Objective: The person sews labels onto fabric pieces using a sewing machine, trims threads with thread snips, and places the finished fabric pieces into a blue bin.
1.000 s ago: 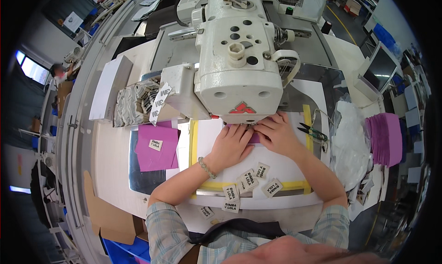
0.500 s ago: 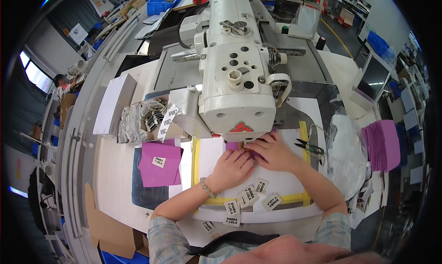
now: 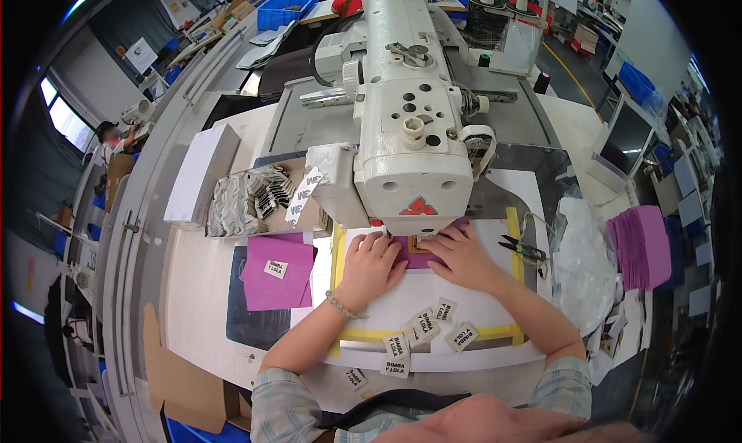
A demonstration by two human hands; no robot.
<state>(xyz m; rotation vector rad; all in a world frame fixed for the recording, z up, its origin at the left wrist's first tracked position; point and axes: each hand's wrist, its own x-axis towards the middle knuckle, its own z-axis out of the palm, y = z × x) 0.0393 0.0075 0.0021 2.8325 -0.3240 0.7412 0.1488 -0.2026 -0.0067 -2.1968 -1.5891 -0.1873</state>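
A purple fabric piece [image 3: 421, 262] lies flat under the head of a white sewing machine [image 3: 413, 169]. On it, below the machine head, is a small yellowish frame [image 3: 418, 245], partly hidden by fingers. My left hand [image 3: 371, 267] rests at the fabric's left edge, fingers stretched forward and thumb pointing toward the fabric. My right hand [image 3: 467, 259] lies over the fabric's right side, its fingers extended with the tips beside the frame. Neither hand grips anything visible. Several white labels with dark print [image 3: 422, 327] are scattered on the white work surface nearer me.
To the left, a box of labels [image 3: 236, 205] stands behind purple fabric pieces [image 3: 267, 288], one label on top. Small thread snippers [image 3: 523, 247] lie to the right. Beyond are a clear plastic bag [image 3: 580, 261] and a purple fabric stack [image 3: 640, 247]. A monitor [image 3: 624, 138] stands farther back.
My left hand has drawn left, away from my right hand, baring the purple fabric's front edge and the yellowish frame. My right hand stays near the same place. The whole view has shifted slightly.
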